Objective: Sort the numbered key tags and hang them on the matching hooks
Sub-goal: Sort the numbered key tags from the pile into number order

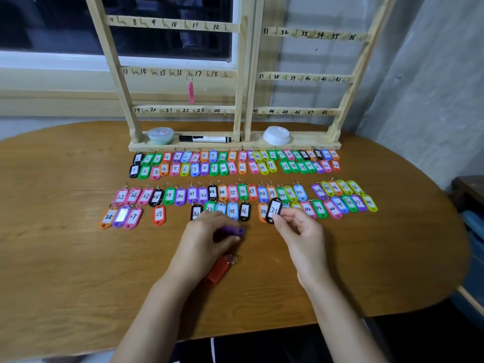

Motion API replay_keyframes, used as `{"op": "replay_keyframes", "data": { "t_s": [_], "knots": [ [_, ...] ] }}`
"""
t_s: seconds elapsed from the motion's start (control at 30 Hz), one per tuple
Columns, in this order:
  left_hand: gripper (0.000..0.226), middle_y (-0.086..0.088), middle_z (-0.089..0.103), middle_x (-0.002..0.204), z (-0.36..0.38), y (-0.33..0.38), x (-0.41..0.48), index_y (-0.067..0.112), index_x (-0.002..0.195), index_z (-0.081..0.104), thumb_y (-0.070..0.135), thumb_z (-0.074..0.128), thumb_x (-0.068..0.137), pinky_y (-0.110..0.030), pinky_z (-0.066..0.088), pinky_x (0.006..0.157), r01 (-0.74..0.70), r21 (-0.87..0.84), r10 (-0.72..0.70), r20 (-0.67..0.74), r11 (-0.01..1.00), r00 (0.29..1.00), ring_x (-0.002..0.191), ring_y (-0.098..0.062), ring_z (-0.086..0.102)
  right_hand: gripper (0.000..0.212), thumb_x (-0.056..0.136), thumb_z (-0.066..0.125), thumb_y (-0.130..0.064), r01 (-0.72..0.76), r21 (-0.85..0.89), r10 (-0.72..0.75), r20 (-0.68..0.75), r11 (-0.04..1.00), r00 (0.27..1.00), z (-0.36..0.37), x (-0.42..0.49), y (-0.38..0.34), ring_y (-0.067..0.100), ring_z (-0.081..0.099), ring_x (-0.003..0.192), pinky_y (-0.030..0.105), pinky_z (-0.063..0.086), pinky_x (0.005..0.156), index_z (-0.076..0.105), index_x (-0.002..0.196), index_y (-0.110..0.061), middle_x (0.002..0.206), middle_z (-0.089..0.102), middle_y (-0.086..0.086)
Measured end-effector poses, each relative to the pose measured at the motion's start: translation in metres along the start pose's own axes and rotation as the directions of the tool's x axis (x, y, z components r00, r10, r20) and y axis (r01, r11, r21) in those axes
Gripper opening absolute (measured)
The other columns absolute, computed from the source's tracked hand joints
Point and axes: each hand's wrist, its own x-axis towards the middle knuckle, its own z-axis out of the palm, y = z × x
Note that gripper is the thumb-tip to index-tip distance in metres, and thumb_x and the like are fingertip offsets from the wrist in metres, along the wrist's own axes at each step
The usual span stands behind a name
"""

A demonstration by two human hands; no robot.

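Right hand (296, 231) pinches a black key tag (273, 210) with a white label reading 31. Left hand (207, 237) grips a purple tag (233, 230); its number is hidden.

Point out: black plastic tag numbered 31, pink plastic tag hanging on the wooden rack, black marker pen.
Black plastic tag numbered 31 (274, 210): head view, white label centre.
Pink plastic tag (191, 91): head view, mid body.
Black marker pen (205, 139): head view, mid barrel.
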Motion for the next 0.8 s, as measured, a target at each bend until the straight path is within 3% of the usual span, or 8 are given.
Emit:
{"op": "replay_keyframes", "data": {
  "t_s": [0.1,0.3,0.47,0.67,0.73,0.8],
  "knots": [
    [0.022,0.015,0.069,0.093,0.002,-0.001,0.001,0.025,0.092,0.074,0.015,0.081,0.074,-0.013,0.043,0.084,-0.007,0.038,0.006,0.041,0.999,0.999,0.093,-0.005,0.058,0.018,0.085,0.070,-0.011,0.002,-0.018,-0.002,0.007,1.000,1.000,0.000,0.001,0.002,-0.001,0.063,0.079,0.014,0.050,0.073,0.066,0.084,-0.028,0.081,0.069,-0.009],
    [0.017,0.014,0.067,0.095,0.004,-0.002,0.001,0.027,0.097,0.073,0.020,0.074,0.081,-0.029,0.047,0.081,-0.050,0.079,0.045,0.064,0.996,0.997,0.093,-0.010,0.054,0.017,0.085,0.070,-0.013,-0.005,-0.032,0.006,0.017,0.999,1.000,0.000,0.000,0.004,0.002,0.064,0.082,0.017,0.052,0.075,0.067,0.085,-0.029,0.081,0.069,-0.009],
    [0.012,0.012,0.066,0.090,0.004,-0.001,0.002,0.022,0.099,0.071,0.023,0.065,0.089,-0.033,0.049,0.072,-0.075,0.143,0.087,-0.077,0.987,0.993,0.085,-0.011,0.053,0.019,0.085,0.070,-0.013,-0.006,-0.043,0.007,0.017,0.999,1.000,0.000,0.000,0.004,0.002,0.064,0.082,0.017,0.051,0.074,0.066,0.086,-0.031,0.083,0.070,-0.009],
    [0.028,0.018,0.064,0.092,-0.003,0.008,0.000,0.021,0.112,0.067,0.007,0.066,0.088,-0.010,0.043,0.076,0.053,-0.092,-0.079,-0.302,0.994,0.950,0.085,0.004,0.058,0.027,0.085,0.070,-0.012,-0.016,-0.038,0.017,0.014,0.999,1.000,0.001,0.000,0.002,0.002,0.065,0.082,0.018,0.052,0.075,0.062,0.087,-0.037,0.085,0.070,-0.010],
    [0.028,0.014,0.063,0.090,-0.008,0.009,0.000,0.023,0.112,0.066,0.007,0.065,0.089,-0.010,0.043,0.074,0.071,-0.152,-0.119,-0.340,0.986,0.933,0.082,0.002,0.059,0.027,0.084,0.071,-0.012,-0.016,-0.047,0.016,0.017,0.999,1.000,0.001,0.000,0.002,0.002,0.065,0.083,0.019,0.052,0.075,0.062,0.087,-0.037,0.085,0.070,-0.010],
    [0.023,0.007,0.066,0.089,-0.014,0.007,0.001,0.026,0.106,0.066,0.009,0.063,0.091,-0.021,0.049,0.075,0.096,-0.238,-0.179,-0.358,0.967,0.916,0.084,-0.006,0.064,0.027,0.084,0.071,-0.012,-0.012,-0.056,0.014,0.023,0.998,1.000,0.002,0.000,0.002,0.001,0.065,0.083,0.017,0.052,0.074,0.062,0.087,-0.037,0.085,0.070,-0.011]
  ]
}}
